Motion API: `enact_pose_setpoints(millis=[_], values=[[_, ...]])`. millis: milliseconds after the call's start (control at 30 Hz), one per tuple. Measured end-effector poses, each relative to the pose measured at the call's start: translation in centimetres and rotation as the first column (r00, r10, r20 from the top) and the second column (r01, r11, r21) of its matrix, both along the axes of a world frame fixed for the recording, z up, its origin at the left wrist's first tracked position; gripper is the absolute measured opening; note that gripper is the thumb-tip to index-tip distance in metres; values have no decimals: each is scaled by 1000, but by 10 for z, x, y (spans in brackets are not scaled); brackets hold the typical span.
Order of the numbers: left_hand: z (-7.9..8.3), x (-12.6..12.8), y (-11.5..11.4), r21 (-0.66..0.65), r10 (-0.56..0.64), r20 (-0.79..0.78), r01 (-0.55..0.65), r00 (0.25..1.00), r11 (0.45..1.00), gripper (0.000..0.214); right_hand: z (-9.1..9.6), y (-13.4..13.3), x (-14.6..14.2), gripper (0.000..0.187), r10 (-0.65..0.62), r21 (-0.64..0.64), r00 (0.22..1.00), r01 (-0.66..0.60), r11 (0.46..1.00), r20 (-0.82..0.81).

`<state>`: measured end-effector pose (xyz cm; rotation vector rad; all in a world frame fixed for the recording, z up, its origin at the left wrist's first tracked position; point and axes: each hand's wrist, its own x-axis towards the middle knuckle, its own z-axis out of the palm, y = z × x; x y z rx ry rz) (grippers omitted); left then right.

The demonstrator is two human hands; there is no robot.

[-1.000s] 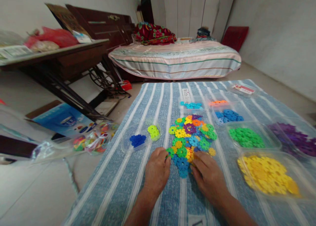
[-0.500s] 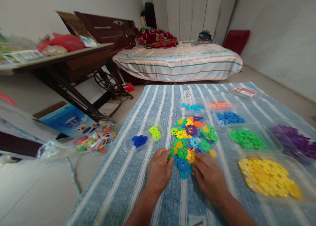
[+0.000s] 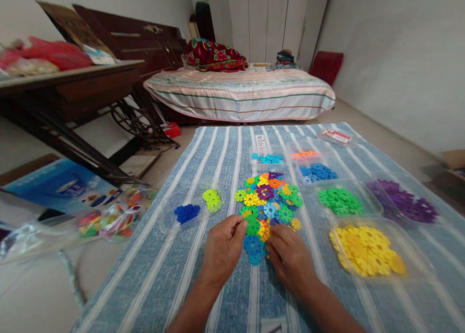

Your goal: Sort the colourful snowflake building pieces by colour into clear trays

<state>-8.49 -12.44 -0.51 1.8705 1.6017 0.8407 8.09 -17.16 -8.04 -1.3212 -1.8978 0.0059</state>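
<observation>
A mixed heap of flower-shaped plastic discs [image 3: 270, 209] lies on the striped cloth before me, in green, yellow, orange, purple and blue. My left hand [image 3: 225, 241] is at the heap's near left side, thumb and forefinger pinched together beside a green disc [image 3: 251, 226]; whatever is between the tips is hidden. On the near right side, my right hand [image 3: 290, 253] has its fingers closed, with a bit of a yellow disc [image 3: 268, 256] showing beneath them. Blue discs [image 3: 254, 248] lie between the two hands.
Right of the heap stand clear boxes of yellow discs [image 3: 363, 250], green discs [image 3: 340, 200], purple discs [image 3: 403, 199] and blue discs [image 3: 317, 172]. Leftward, another clear box holds dark blue discs [image 3: 186, 213] and lime discs [image 3: 211, 199]. A lidded box [image 3: 337, 136] sits at the far right.
The whole view has shifted, so the table and heap appear further left. Both hands stay at the near side of the heap, with only slight finger movement.
</observation>
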Motion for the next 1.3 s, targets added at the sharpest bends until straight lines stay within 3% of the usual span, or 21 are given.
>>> enact_pose_setpoints(millis=[133, 233, 333, 433, 533, 667, 767, 867, 1067, 1300], values=[[20, 52, 25, -94, -179, 72, 186, 981, 978, 20, 1, 2, 0, 17, 23, -5, 1000, -23, 1000, -1], [33, 97, 48, -134, -326, 290, 376, 900, 917, 18, 0, 3, 1, 20, 45, -36, 999, -45, 998, 2], [44, 118, 66, -24, -366, 364, 401, 856, 916, 30, -2, 2, 4, 18, 40, -16, 999, -40, 999, -10], [50, 97, 71, 38, -357, 240, 359, 903, 933, 23, -4, 0, 5, 17, 41, 1, 999, -41, 999, -18], [43, 53, 56, -58, -355, -19, 353, 935, 934, 14, -2, 0, 5, 16, 37, -5, 999, -37, 999, -5], [21, 4, 19, -157, -342, -335, 306, 878, 939, 8, 2, 0, 4, 15, 21, -17, 1000, -21, 1000, 14], [5, -9, -4, -187, -316, -434, 258, 844, 948, 10, 3, 0, 3, 13, 19, -24, 1000, -19, 1000, 19], [-3, -7, -13, -202, -311, -446, 244, 839, 948, 17, 1, -1, 4, 15, 24, -28, 999, -23, 999, 26], [-10, -4, -15, -182, -295, -384, 241, 875, 953, 12, -1, -3, 2, 22, 16, -23, 998, -15, 1000, 54], [-8, -2, -15, -211, -287, -222, 242, 932, 947, 9, 1, -5, -5, 19, -19, -16, 999, 19, 1000, 33]])
